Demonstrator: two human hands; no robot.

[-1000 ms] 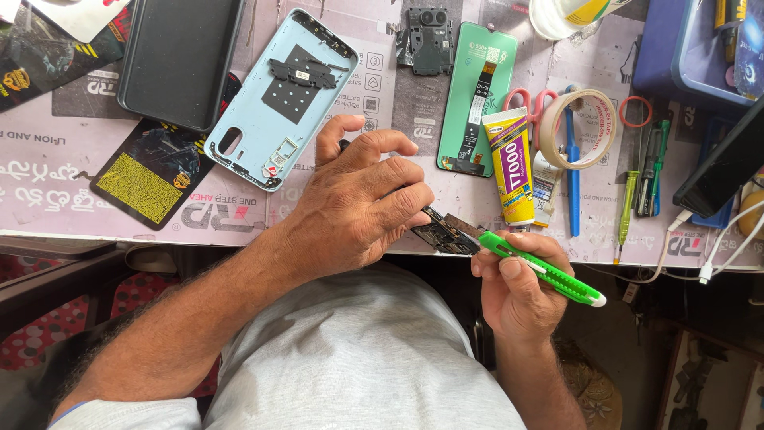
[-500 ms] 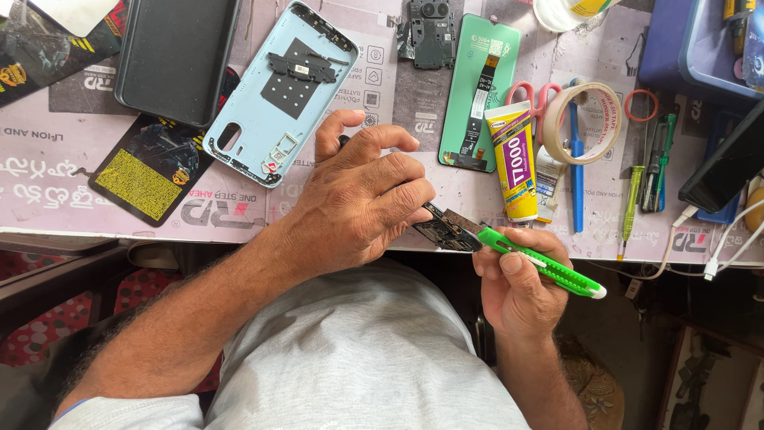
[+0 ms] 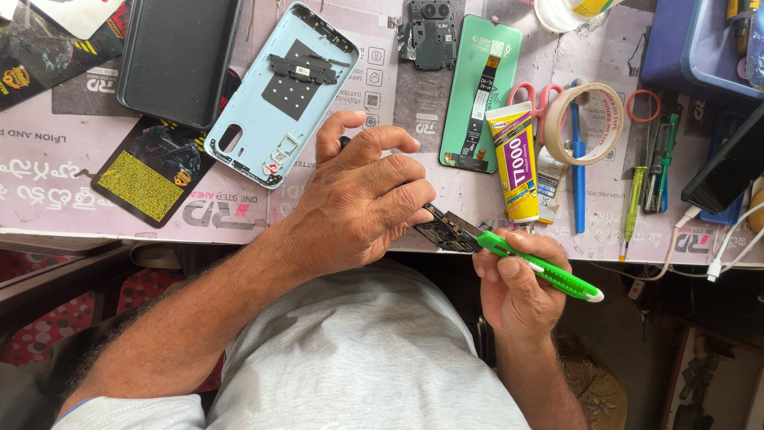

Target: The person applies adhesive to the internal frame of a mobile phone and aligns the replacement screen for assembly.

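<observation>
My left hand point(image 3: 362, 199) is curled around a small dark phone circuit board point(image 3: 447, 231) and holds it at the table's near edge. In my right hand point(image 3: 517, 279) is a green utility knife point(image 3: 549, 269), its tip resting against the board. A light blue phone back cover point(image 3: 282, 91) lies face up just beyond my left hand. To its right lie a green phone display panel point(image 3: 481, 91) with a flex cable and a yellow tube of glue point(image 3: 517, 159).
A dark phone case point(image 3: 179, 56) and a black-and-yellow battery point(image 3: 147, 171) lie at the left. Red scissors point(image 3: 529, 95), a tape roll point(image 3: 593, 123), a blue brush point(image 3: 578, 159) and green screwdrivers point(image 3: 637, 199) lie at the right. A blue tray point(image 3: 700, 48) stands at the far right.
Both hands have stayed in place at the table's edge, with only slight shifts of the knife against the board.
</observation>
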